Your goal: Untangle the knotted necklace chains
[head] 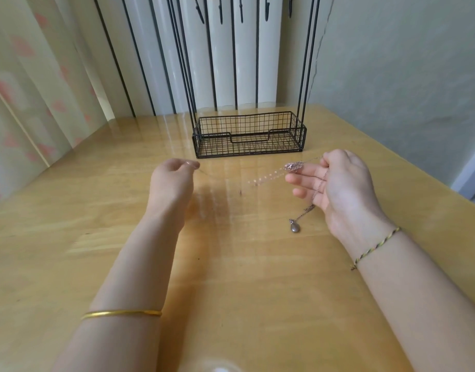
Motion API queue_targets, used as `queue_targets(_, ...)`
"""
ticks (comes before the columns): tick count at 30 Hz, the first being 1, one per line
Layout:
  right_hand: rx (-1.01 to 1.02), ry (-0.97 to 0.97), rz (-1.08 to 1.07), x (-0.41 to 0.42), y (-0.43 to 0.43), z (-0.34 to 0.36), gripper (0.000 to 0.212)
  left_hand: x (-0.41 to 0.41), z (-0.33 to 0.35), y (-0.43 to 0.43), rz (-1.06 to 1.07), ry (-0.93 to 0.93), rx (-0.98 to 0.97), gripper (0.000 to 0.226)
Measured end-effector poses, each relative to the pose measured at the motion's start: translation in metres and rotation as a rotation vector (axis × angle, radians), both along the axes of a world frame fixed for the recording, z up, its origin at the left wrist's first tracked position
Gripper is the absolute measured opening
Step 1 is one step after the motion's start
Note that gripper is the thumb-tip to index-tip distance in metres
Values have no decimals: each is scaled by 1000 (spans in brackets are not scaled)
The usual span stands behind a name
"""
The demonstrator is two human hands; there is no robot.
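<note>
A thin beaded chain (263,178) stretches in the air between my two hands above the wooden table (231,264). My left hand (173,181) pinches its left end between thumb and forefinger. My right hand (335,183) pinches the chains near a pink ornate pendant (294,166), with its other fingers spread. A second fine chain (318,187) runs down across that palm. It ends in a grey teardrop pendant (295,226) hanging just above or touching the table.
A black wire jewellery stand (248,135) with a basket base stands at the back middle of the table, its uprights rising to hooks at the top. A curtain hangs at the left, and a wall is at the right.
</note>
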State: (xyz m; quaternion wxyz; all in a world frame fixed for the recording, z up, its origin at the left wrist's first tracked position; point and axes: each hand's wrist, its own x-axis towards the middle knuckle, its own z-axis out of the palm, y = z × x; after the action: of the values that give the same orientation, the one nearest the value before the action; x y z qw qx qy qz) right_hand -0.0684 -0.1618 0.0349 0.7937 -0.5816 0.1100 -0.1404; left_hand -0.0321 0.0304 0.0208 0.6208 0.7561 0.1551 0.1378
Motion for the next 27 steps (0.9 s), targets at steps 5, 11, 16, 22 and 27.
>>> queue_targets(5,-45,-20,67,-2,2,1,17,-5,-1,-10,-171,65,286,42)
queue_targets(11,-50,-62,99,-6,4,5,17,-17,8,-21,-317,-90,676,18)
queue_targets(16,-59,-94,101,-7,6,7,18,-27,9,-42,-611,-94,525,18)
queue_targets(22,-30,-122,122,-9,8,9,17,-28,2,-48,-676,-139,364,13)
queue_targets(27,-22,-112,59,-7,4,9,17,-29,11,-40,-737,-78,142,6)
